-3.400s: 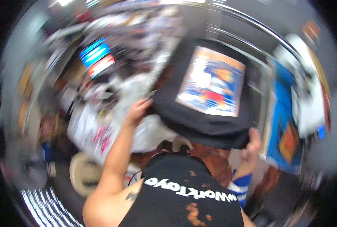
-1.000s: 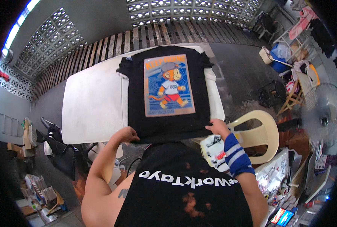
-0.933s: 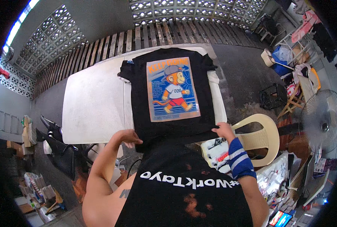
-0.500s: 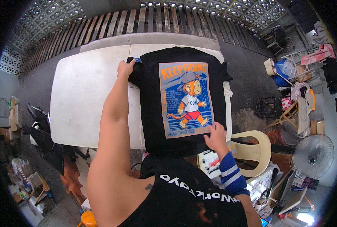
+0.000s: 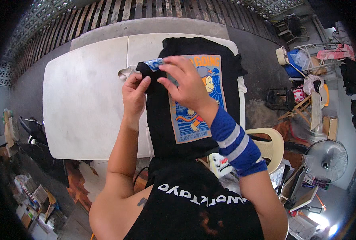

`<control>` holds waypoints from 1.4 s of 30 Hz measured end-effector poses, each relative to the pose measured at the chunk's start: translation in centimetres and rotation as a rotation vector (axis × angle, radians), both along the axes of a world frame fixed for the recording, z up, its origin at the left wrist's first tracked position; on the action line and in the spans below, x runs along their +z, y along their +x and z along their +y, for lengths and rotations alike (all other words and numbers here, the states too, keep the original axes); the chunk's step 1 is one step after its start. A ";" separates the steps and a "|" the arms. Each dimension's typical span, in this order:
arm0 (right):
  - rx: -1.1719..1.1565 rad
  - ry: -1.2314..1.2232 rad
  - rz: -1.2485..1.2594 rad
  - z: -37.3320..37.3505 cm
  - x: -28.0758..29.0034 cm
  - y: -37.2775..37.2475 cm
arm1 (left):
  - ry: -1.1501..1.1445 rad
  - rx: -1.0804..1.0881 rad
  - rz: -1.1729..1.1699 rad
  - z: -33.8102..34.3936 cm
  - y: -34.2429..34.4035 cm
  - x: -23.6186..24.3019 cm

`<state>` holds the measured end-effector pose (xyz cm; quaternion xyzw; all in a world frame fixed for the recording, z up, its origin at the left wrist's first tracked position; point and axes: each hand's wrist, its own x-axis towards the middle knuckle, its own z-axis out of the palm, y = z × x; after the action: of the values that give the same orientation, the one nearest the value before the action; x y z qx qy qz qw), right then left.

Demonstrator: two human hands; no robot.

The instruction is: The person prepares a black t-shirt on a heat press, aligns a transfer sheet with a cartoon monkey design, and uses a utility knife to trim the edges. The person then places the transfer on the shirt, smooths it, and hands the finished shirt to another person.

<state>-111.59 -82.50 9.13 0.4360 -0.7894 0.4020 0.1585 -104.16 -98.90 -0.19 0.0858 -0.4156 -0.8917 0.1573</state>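
Observation:
A black T-shirt (image 5: 186,45) lies spread on the white table, its large blue cartoon print (image 5: 182,138) facing up. My left hand (image 5: 134,94) pinches the lifted left sleeve (image 5: 147,71) between thumb and fingers. A small blue and white patch (image 5: 153,64) shows at the sleeve's top. Over the shirt, my right hand (image 5: 188,82) reaches across with thumb and fingers apart, its fingertips beside the patch. Part of the print is hidden under this hand. Some white cloth (image 5: 126,73) peeks out by the sleeve.
The white folding table (image 5: 86,100) extends to the left. A cream plastic chair (image 5: 272,148) stands at the near right, with a standing fan (image 5: 325,164) beyond it. Chairs, cloths and a blue bin (image 5: 294,66) crowd the right side. Wooden slats (image 5: 118,10) line the back.
My right hand has moved from the shirt's lower right up to the sleeve. My left hand has raised the sleeve and drawn it inward, and the white cloth now shows.

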 end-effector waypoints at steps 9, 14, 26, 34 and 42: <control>0.173 0.079 0.061 -0.5 -1.4 -2.6 | 0.071 -0.076 0.040 0.8 0.5 1.1; 0.106 0.002 -0.054 -0.2 -1.6 -2.5 | -0.012 -0.061 0.073 1.2 0.2 1.1; -0.085 -0.095 -0.289 1.1 -3.1 -2.3 | -0.094 -0.044 -0.034 2.3 -0.2 1.3; -0.290 -0.154 -0.588 1.2 -2.8 -2.9 | -0.397 -0.142 0.034 1.6 0.2 1.0; -0.547 -0.188 -0.762 3.7 -6.6 -4.8 | -0.560 -0.228 0.188 1.4 0.9 1.6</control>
<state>-116.39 -78.76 2.51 0.0178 -0.8372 0.5466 -0.0035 -103.23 -97.46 1.41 -0.0909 -0.6356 -0.7585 0.1115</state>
